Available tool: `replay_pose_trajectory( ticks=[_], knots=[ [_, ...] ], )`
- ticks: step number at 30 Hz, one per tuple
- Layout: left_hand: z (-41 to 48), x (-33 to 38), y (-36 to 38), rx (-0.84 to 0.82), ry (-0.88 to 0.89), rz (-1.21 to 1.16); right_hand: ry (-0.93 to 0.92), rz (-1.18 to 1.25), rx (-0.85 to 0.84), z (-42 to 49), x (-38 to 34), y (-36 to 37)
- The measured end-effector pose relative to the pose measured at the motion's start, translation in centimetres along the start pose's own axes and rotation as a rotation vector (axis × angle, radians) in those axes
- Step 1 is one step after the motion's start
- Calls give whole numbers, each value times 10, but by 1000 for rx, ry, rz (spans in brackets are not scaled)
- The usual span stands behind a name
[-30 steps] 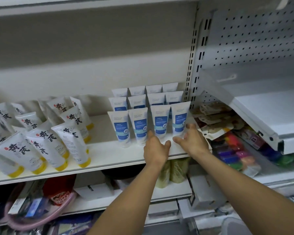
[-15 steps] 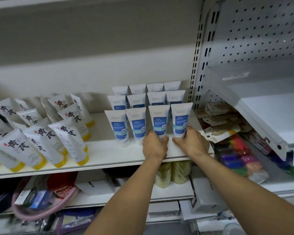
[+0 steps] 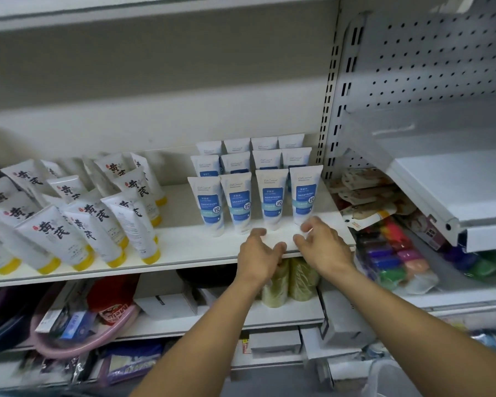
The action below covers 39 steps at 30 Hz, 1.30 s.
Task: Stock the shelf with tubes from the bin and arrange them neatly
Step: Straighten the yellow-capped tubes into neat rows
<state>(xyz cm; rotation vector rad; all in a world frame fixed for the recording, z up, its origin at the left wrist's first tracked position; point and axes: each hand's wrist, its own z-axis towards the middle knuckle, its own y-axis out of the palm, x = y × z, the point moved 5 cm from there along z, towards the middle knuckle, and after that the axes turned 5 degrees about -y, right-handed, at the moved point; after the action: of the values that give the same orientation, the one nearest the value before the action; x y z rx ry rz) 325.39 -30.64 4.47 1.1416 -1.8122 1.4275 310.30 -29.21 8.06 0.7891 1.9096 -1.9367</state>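
Note:
Several white tubes with blue labels [image 3: 272, 196] stand cap-down in three neat rows on the white shelf [image 3: 184, 247], at its right end. My left hand [image 3: 259, 255] hovers at the shelf's front edge, just below the front row, fingers loosely curled and holding nothing. My right hand [image 3: 322, 246] is beside it, fingers relaxed and spread, close to the base of the rightmost front tube [image 3: 305, 194] but apart from it. The bin is not in view.
White tubes with black lettering and yellow caps [image 3: 69, 213] lean in a crowd on the shelf's left half. A slotted upright [image 3: 331, 110] bounds the shelf on the right. Beyond it sit a white shelf board [image 3: 455, 190] and coloured packets [image 3: 390, 253]. Boxes and goods fill the shelves below.
Both hands have let go of the front-row tubes and drawn back toward the shelf's front edge. The fingers have loosened. The blue-label rows stand unchanged.

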Motion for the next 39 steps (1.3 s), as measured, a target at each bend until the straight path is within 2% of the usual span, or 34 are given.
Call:
replay_pose_trajectory(
  ticks=[4, 9, 14, 18, 22, 26, 32, 36, 39],
  knots=[
    [-38, 16, -42, -9, 185, 117, -242, -30, -41, -28, -40, 2],
    [-71, 35, -124, 146, 397, 492, -473, -163, 57, -44, -106, -4],
    [-78, 42, -233, 291, 508, 645, -611, -242, 143, -41, -188, -7],
    [-57, 40, -327, 339, 527, 654, -634, -233, 174, -20, -265, 2],
    [-16, 37, -381, 223, 519, 685, -579, -141, 151, 11, -307, 8],
    [41, 36, -432, 207, 484, 660, -480, -95, 65, 46, -338, 28],
    [115, 54, -434, 103, 528, 726, -547, -191, -65, 94, -372, 52],
    [166, 50, -418, 68, 423, 895, -482, -262, -173, 136, -383, 74],
    [194, 43, -406, 48, 392, 1051, -471, -405, -263, 153, -386, 91]
  ],
)
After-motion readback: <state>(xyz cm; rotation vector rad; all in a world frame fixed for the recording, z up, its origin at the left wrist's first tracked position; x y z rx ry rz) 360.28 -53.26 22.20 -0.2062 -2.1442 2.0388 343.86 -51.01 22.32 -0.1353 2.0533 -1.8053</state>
